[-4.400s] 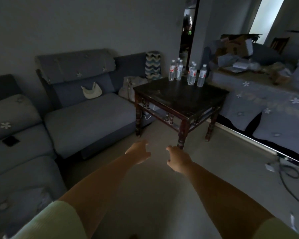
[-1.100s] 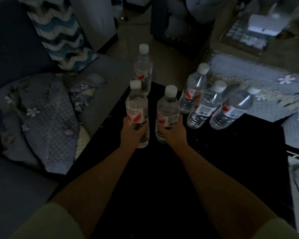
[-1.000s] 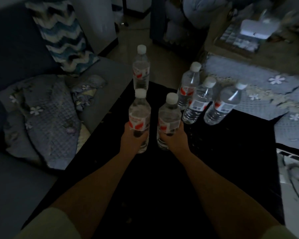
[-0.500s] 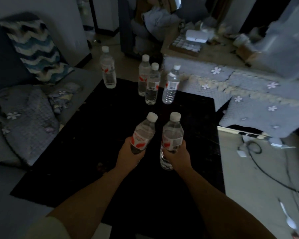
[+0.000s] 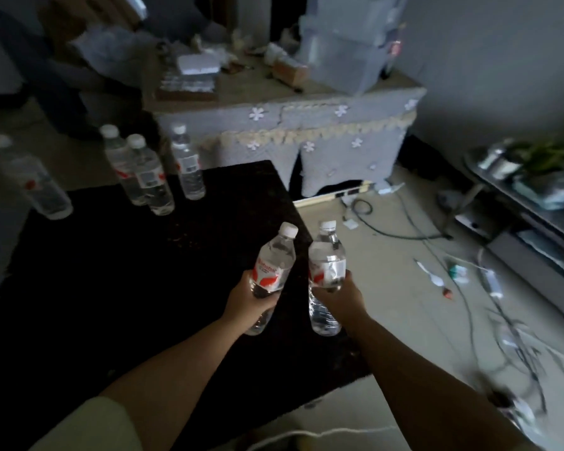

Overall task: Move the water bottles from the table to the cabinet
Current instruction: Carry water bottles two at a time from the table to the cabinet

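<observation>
Now two clear water bottles are lifted above the dark surface (image 5: 118, 288): the left hand (image 5: 249, 302) curls round the left bottle (image 5: 271, 271), the right hand (image 5: 339, 294) round the right bottle (image 5: 326, 268). Both carry white caps and red-and-white labels, the writing too blurred to read. Four more bottles stand on the surface's far side, a cluster of three (image 5: 150, 177) and one apart (image 5: 36, 183).

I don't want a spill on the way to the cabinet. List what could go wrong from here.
1. Loose cables and litter lie across the floor to the right, so a foot may catch.
2. The left hand and right hand each grip a bottle low on its body; the left bottle tilts and might slip.
3. With both hands full, nothing can break a stumble.
</observation>
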Motion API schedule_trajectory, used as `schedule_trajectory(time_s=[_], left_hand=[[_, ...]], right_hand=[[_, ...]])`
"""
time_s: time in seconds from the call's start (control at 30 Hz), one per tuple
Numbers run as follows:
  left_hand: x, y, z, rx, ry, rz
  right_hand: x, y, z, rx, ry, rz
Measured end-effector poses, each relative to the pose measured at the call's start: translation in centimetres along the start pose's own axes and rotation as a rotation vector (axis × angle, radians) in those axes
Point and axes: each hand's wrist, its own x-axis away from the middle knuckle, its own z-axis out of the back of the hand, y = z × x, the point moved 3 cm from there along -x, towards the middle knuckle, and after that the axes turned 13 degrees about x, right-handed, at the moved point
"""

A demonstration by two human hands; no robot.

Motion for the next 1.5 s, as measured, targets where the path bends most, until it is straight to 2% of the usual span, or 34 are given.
schedule_trajectory(time_s=[0.37,0.57,0.77,0.97,1.17,1.5], left_hand=[[0.2,5.5,-14.3,-0.122,-0.499,-0.101],[5.6,8.0,-25.7,-0.236,-0.758,-0.196],[13.5,8.4,-37.9,-0.301,-1.002,-0.216],[21.4,8.2,-49.0,-0.331,-1.136,-0.21],[28.0,8.0,-58.2,-0.359,-1.193,-0.225],[32.8,7.3,-70.2,-0.393,-1.314,-0.229]], right_hand=[[7.2,10.0,9.2,-0.226,0.364,-0.325],[14.1,18.4,15.2,-0.36,0.578,-0.491],[21.4,27.9,21.5,-0.394,0.744,-0.627],[28.0,36.6,27.6,-0.464,0.853,-0.716],[33.1,44.1,32.7,-0.493,0.943,-0.797],[35.1,52.6,37.1,-0.545,1.035,-0.897]])
